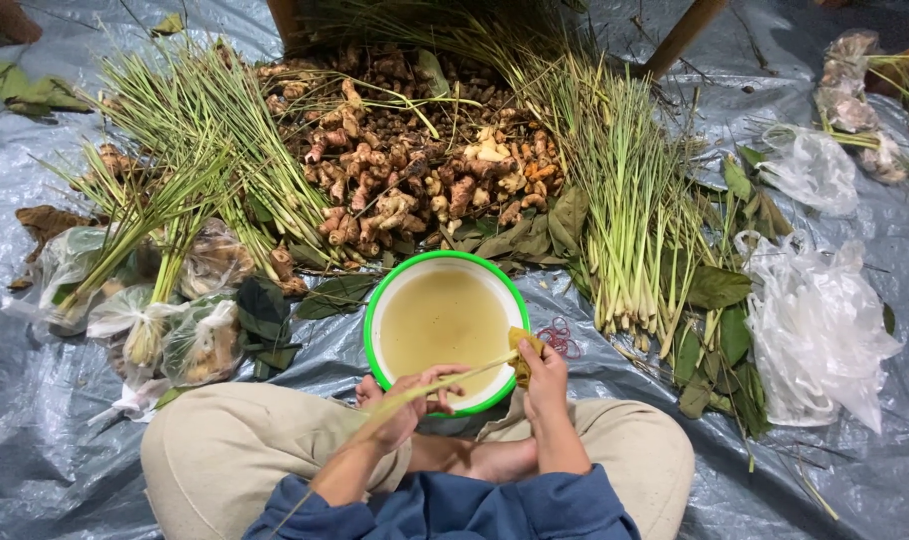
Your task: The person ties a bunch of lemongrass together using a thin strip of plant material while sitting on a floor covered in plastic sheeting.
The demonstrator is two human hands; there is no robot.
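A: Nearest the camera?
B: Crossed legs in beige trousers [225, 450], seated on the grey tarpaulin [35, 450].

A: Hand states?
B: Left hand [407, 400] is closed around a lemongrass stalk [465, 377]. Right hand [543, 372] is clamped on a yellow scrubbing pad [524, 352] pressed against the stalk's far end.

A: Position?
B: Over the near rim of the green-rimmed basin [373, 300] of cloudy water.

A: Good technique?
B: In my judgement: grip firmly, wipe along the stalk's length, keep it above the basin.

A: Surroundings?
B: Red rubber bands [560, 335] just beside the basin; lemongrass bundles [630, 220], ginger roots [415, 170] beyond; plastic bags [820, 325] to the right.
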